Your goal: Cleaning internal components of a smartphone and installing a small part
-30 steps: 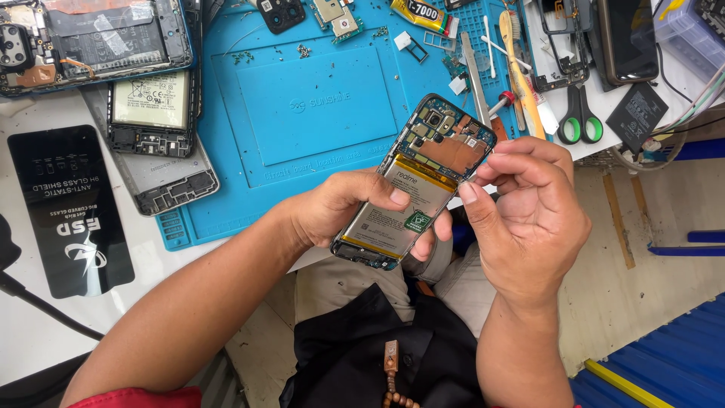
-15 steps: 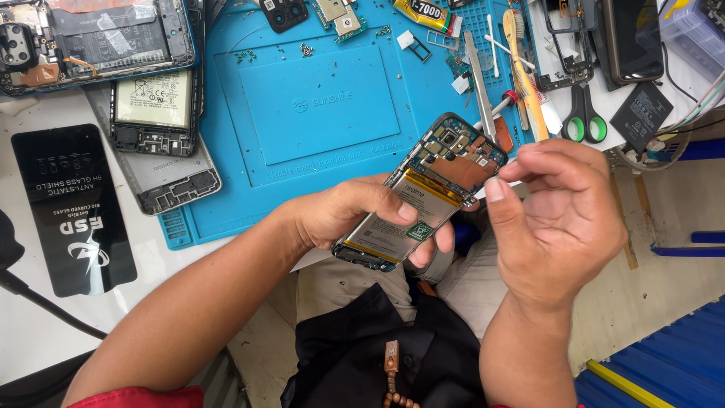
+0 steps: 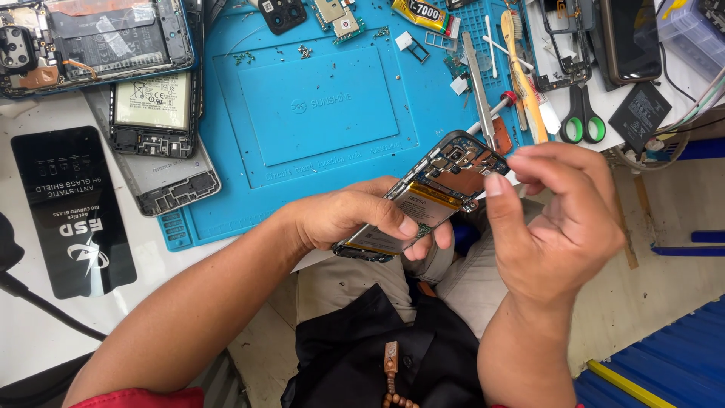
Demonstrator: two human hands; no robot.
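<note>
While left hand (image 3: 355, 219) grips opened phone (image 3: 427, 196), right hand (image 3: 563, 219) pinches its top.

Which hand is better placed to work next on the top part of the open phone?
Probably the right hand: its fingertips are already at the top end of the open phone. The left hand is wrapped around the phone's lower half, holding it above the lap.

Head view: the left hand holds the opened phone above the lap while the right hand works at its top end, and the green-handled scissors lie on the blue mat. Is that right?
Not quite. The head view shows the green-handled scissors lying on the white tabletop to the right of the blue mat, not on it. The rest holds: the left hand holds the opened phone, and the right hand works at its top end.
</note>
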